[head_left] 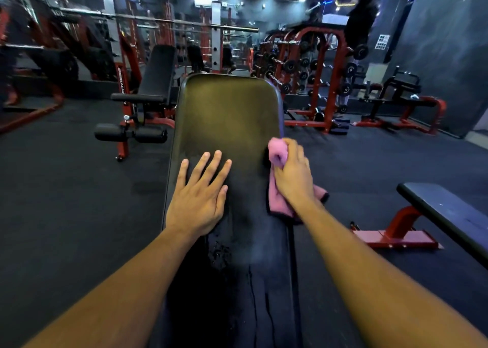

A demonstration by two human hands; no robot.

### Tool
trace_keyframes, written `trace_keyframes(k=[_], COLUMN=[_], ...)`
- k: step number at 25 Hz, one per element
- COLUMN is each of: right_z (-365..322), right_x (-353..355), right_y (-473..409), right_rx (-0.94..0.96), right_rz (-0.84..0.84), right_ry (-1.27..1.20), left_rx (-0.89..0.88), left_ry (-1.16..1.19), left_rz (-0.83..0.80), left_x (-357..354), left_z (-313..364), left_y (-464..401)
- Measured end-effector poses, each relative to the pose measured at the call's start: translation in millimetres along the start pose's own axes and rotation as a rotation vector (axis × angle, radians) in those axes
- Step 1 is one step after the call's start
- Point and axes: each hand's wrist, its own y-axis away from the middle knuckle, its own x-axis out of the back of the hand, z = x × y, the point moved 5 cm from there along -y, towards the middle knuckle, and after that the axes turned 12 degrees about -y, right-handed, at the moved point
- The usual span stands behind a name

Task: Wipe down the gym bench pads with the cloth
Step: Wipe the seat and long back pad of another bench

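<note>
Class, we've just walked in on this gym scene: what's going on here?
A person is wiping a black bench pad. The right hand has a grip on a bunched pink cloth at the pad's right edge. The left hand lies flat, fingers spread, on the pad. Wet droplets show nearer the camera.

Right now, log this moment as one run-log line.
left hand: flat on bench pad | right hand: grips pink cloth at pad's right edge | stage: wiping

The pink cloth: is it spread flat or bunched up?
Bunched: the right hand grips the pink cloth in a wad, its ends hanging loose.
</note>
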Motion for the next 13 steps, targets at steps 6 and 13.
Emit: trace_keyframes(k=[6,13], right_z=[7,-26], right_x=[-8,52], right_y=[17,30], right_rx=[-0.042,0.162], right_rz=[-0.02,-0.272], right_ry=[0.005,0.158], left_rx=[-0.002,0.022], left_ry=[0.01,0.08], left_rz=[-0.022,-0.162], left_x=[-3,21], left_z=[-4,-7], left_y=[3,100])
